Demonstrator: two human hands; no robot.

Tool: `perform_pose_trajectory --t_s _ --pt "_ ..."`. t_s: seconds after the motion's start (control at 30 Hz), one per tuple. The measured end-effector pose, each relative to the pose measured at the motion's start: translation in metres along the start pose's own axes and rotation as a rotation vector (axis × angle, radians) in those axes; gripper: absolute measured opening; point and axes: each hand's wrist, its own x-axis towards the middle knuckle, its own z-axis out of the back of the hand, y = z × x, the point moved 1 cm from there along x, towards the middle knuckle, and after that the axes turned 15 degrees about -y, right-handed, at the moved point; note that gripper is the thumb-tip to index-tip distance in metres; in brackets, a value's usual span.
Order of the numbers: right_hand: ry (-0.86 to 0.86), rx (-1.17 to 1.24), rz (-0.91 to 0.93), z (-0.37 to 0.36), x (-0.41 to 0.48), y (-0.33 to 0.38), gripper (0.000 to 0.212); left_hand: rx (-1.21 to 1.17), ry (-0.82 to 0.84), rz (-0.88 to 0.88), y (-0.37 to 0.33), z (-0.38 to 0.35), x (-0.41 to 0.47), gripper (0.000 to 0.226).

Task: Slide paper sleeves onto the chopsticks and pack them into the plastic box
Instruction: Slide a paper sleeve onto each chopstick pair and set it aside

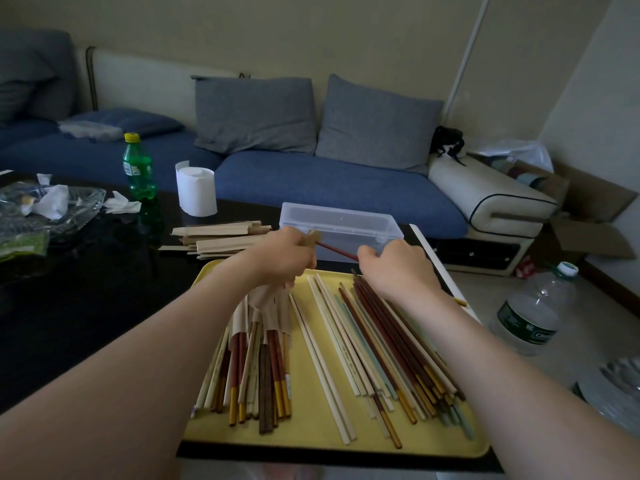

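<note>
My left hand (pixel 282 256) grips a tan paper sleeve (pixel 311 237) above the far edge of the yellow tray (pixel 311 427). My right hand (pixel 394 268) pinches a dark red chopstick (pixel 336 250) whose tip points into the sleeve's mouth. Behind both hands stands the clear plastic box (pixel 341 225), open, with nothing visible inside. On the tray's left lies a bundle of sleeved chopsticks (pixel 258 358). Several bare chopsticks (pixel 381 351), white, red and brown, lie on its right. A pile of flat paper sleeves (pixel 218 239) lies on the black table, left of the box.
On the black table (pixel 86 271) stand a green bottle (pixel 138 168), a toilet paper roll (pixel 195 190) and a glass dish (pixel 52 209) with crumpled tissue. A blue sofa (pixel 311 181) is behind. A large water bottle (pixel 535 310) stands on the floor at right.
</note>
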Motion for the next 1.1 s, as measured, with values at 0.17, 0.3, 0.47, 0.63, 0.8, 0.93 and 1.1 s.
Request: perform_pose_trajectory --t_s 0.17,0.3,0.47,0.63,0.8,0.93,1.1 --pt "-0.022 0.022 -0.019 0.001 0.000 0.000 0.049 0.187 -0.102 -0.168 -0.004 0.000 -0.003 0.014" --pt "-0.020 -0.020 0.007 0.003 -0.001 -0.001 0.047 0.421 -0.125 -0.311 -0.008 0.001 -0.007 0.020" --pt "-0.054 -0.070 0.095 0.007 -0.001 -0.003 0.039 0.530 -0.061 -0.393 -0.015 0.000 -0.013 0.015" --pt "-0.074 -0.111 0.299 0.008 -0.003 -0.001 0.029 0.468 0.097 -0.344 -0.018 -0.008 -0.012 0.017" --pt "-0.050 -0.064 0.478 0.007 -0.007 -0.002 0.024 0.386 0.213 -0.325 -0.017 -0.012 -0.011 0.016" --pt "0.130 0.208 0.506 -0.002 -0.006 -0.001 0.021 0.323 0.133 -0.360 -0.019 -0.008 -0.010 0.007" --pt "-0.028 0.111 0.404 0.001 0.008 -0.017 0.028 0.316 -0.009 -0.333 -0.008 -0.001 -0.005 0.011"
